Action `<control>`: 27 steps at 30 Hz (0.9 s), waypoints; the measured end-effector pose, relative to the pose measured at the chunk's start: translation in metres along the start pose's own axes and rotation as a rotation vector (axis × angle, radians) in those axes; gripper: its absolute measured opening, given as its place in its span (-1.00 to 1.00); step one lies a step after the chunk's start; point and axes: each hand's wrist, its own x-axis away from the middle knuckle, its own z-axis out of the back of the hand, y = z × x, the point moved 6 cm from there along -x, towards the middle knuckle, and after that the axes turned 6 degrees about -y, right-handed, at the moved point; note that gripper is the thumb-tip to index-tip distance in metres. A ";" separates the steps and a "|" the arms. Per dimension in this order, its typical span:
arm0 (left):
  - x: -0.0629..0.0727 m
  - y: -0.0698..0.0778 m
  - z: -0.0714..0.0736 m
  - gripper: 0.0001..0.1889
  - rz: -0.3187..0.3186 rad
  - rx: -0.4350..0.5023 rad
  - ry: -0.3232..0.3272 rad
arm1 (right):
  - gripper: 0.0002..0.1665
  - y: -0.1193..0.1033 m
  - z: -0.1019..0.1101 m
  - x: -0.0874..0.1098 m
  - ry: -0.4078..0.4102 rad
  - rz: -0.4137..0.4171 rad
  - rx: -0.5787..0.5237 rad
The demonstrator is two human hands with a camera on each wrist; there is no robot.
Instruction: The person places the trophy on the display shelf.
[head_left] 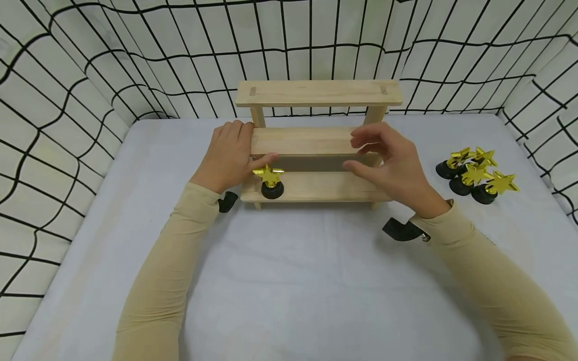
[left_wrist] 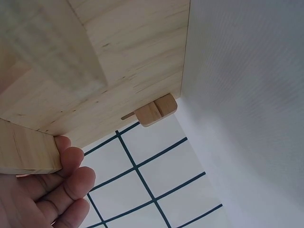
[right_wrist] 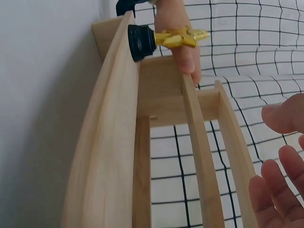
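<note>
A three-tier wooden shelf rack (head_left: 307,140) stands on the white-covered table. My left hand (head_left: 229,158) grips the left end of its middle board, thumb on the near edge. In the left wrist view, the curled fingers (left_wrist: 71,187) wrap that board's end. One small gold star trophy (head_left: 271,185) with a black base stands upright at the left end of the lowest board, just below the left thumb. Around the rack's right end, my right hand (head_left: 393,165) holds nothing, its thumb and bent fingers spread apart. The right wrist view shows those fingertips (right_wrist: 270,175) beside the boards.
Several more gold star trophies (head_left: 478,175) with black bases stand grouped on the table to the right of the rack. A black wire grid (head_left: 311,55) over white surrounds the table at the back and sides. White cloth (head_left: 293,281) covers the table in front.
</note>
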 end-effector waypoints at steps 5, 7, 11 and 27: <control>0.000 0.000 0.000 -0.20 -0.017 -0.011 0.029 | -0.33 0.004 0.019 0.007 0.033 -0.019 0.022; 0.001 0.000 0.000 -0.20 -0.025 -0.013 0.042 | -0.33 0.007 0.027 0.010 0.047 -0.031 0.047; 0.001 0.000 0.000 -0.19 -0.035 -0.021 0.059 | -0.34 0.013 0.043 0.018 0.090 -0.042 0.062; 0.000 -0.001 -0.001 -0.15 -0.024 -0.008 0.035 | -0.44 0.032 0.105 0.044 0.329 -0.076 0.061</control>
